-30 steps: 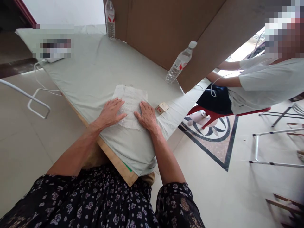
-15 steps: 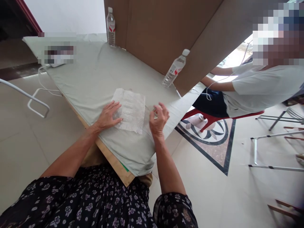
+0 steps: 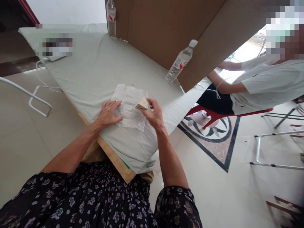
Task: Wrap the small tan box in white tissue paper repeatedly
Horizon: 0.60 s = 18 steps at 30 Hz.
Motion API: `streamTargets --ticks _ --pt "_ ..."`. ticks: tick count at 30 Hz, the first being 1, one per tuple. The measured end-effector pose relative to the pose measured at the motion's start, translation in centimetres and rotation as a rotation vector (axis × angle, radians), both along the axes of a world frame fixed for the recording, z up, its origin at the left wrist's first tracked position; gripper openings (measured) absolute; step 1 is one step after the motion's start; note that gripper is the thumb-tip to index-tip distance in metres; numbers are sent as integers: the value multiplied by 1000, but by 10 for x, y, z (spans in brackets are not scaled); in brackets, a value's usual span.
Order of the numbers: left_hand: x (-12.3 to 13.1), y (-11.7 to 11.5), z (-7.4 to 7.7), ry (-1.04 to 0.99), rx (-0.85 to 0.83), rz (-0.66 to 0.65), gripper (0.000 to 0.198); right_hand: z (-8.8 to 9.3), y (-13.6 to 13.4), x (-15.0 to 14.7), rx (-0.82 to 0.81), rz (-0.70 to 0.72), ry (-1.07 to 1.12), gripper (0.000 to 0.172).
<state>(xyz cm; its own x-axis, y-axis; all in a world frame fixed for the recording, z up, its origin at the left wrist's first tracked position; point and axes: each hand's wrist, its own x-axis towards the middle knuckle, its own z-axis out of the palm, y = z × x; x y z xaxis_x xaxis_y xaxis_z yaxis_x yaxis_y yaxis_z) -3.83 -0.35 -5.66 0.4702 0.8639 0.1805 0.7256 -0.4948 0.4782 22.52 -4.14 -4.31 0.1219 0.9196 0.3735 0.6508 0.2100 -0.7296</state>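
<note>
A sheet of bubble wrap (image 3: 129,109) lies flat on the cloth-covered table (image 3: 87,74). My left hand (image 3: 108,114) rests on its left edge with the fingers spread. Between the thumb and fingers of my right hand (image 3: 154,114) is a small pale block-shaped object (image 3: 142,103), perhaps a little box. It is over the right part of the bubble wrap; whether it touches the sheet I cannot tell. My fingers hide its right end.
One water bottle (image 3: 181,61) leans against the brown cardboard panel (image 3: 163,34); another bottle (image 3: 111,20) stands upright farther back. A blurred-out device (image 3: 57,53) with a white cable lies at the far left. Beyond the panel, a person in a white shirt (image 3: 268,82) sits on a red chair (image 3: 211,115).
My right hand has moved left from beside the sheet to over it, now with the pale block in its grip. My left hand stays on the bubble wrap. The view has shifted slightly.
</note>
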Motion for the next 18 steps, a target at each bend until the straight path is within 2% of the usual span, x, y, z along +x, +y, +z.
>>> streamTargets --ticks 3,6,10,18 --pt "1 -1 0 19 4 1 78 -2 10 -30 -40 141 -33 45" --pt "3 -1 -1 21 4 -4 78 -14 15 -43 -119 179 -87 46" --pt "4 -3 -1 8 2 7 78 -25 15 -45 -162 182 -86 50" --pt "5 -3 0 39 -10 -2 78 -27 17 -43 -165 199 -46 53"
